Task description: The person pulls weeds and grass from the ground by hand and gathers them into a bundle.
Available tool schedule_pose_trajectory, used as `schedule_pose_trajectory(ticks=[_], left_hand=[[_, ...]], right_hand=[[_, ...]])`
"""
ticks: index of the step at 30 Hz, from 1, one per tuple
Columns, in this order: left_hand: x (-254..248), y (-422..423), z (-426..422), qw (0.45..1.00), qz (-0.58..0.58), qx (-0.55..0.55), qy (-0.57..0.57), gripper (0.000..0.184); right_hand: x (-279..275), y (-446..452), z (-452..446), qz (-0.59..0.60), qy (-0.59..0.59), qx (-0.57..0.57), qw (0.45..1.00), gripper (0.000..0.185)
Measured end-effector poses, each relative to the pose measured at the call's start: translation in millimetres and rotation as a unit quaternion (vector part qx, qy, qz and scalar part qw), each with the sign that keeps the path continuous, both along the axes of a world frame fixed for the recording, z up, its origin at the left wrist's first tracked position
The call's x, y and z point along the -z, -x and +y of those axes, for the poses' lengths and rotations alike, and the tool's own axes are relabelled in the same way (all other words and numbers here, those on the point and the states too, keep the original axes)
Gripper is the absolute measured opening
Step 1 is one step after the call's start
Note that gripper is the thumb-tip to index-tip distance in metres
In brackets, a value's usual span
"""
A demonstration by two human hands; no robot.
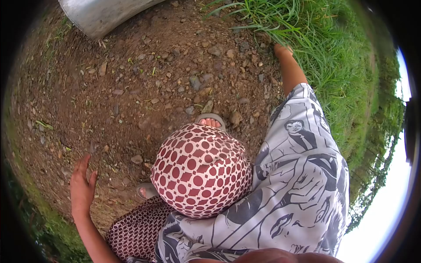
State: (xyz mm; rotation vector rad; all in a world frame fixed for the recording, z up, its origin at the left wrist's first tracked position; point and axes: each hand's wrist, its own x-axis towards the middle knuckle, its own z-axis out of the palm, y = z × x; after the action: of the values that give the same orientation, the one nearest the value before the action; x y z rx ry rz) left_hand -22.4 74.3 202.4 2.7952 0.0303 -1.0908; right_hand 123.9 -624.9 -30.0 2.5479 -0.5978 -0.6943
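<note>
Grass point(337, 65) grows thick across the upper right of the frame, its long blades arching left over the brown soil point(131, 87). Right hand point(283, 50) is at the near edge of it, upper right of centre, at the end of a forearm that comes out of the printed sleeve point(298, 98). Blades pass over and beside the hand, and the green lies against its right side and just above it. The fingers are mostly hidden, so whether they are spread, pressed together or pinching a blade cannot be told. Left hand point(83, 184) is at the lower left, well apart from the grass, held over the soil with nothing in its grip; its fingers point up the frame, the thumb standing away from them. Between the two hands, at the centre, a bent knee point(201, 171) bulges up in cream cloth with dark red circles and diamonds. Toes in a grey sandal point(222, 122) show just above the knee, and a second sandal point(150, 190) shows at its lower left. The white and grey printed shirt point(289, 197) covers the lower right. Stones point(195, 82) are scattered over the soil, and a grey metal piece point(105, 17) with a curved side juts in at the upper left.
</note>
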Motion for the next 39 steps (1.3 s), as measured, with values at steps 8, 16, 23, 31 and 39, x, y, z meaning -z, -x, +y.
schedule_pose_trajectory(ticks=[8, 16, 23, 31, 39], left_hand=[[-0.1, 2.9, 11.7, 0.999, -0.018, 0.024, 0.016, 0.045], [0.7, 2.2, 37.2, 0.993, -0.057, 0.008, 0.098, 0.046], [-10.1, 2.1, 27.6, 0.990, -0.035, -0.062, 0.125, 0.046], [-6.2, -1.8, 7.7, 0.998, -0.015, -0.017, 0.054, 0.045], [-1.9, -8.8, 11.8, 0.998, -0.034, -0.012, 0.041, 0.045]], right_hand=[[-26.0, 43.8, 19.8, -0.005, -0.015, 0.040, 0.999, 0.024], [-61.0, 171.0, 33.5, -0.090, -0.167, 0.118, 0.975, 0.042], [-114.5, 180.8, 12.3, -0.477, -0.237, 0.147, 0.834, 0.049], [-42.2, 149.6, 31.4, -0.316, -0.060, 0.154, 0.934, 0.042], [-90.4, 138.6, 41.5, -0.354, -0.083, 0.079, 0.928, 0.025]])
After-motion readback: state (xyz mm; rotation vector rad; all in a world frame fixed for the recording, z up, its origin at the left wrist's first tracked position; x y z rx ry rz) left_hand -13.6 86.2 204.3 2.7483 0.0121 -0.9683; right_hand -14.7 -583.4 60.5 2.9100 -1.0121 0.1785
